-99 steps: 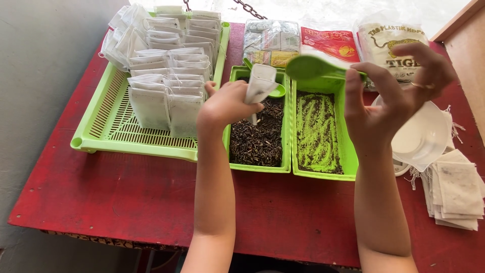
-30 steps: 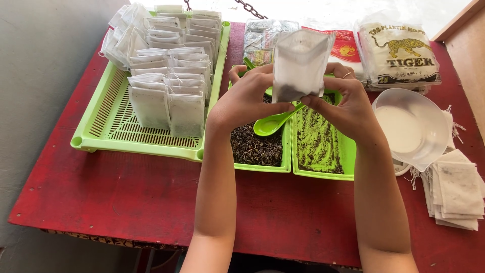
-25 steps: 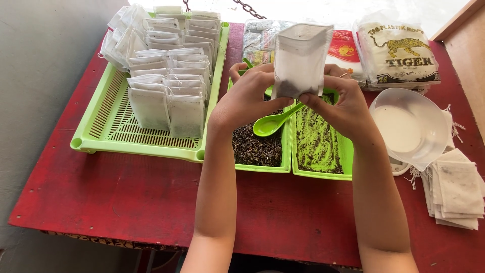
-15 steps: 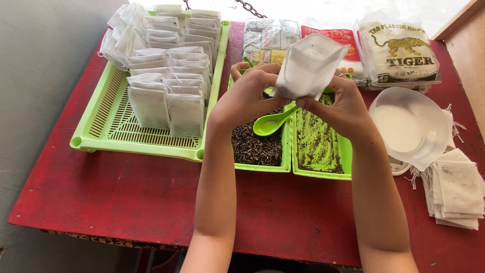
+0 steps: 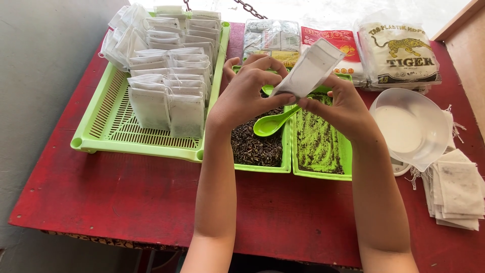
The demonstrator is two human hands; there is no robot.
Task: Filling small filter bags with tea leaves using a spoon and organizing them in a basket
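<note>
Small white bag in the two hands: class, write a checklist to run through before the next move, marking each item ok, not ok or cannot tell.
1. Both hands grip the small white bag: left hand and right hand pinch it. Ok.
2. Bag held level: it is tilted. Not ok.
3. Bag's mouth closed: cannot tell.
4. Green spoon out of the hands: it rests across the tray of dark leaves. Ok.
5. Room in the big green tray of filled bags: bare mesh along the front. Ok.
6. Spare empty bags at hand: stacked on the right. Ok.
</note>
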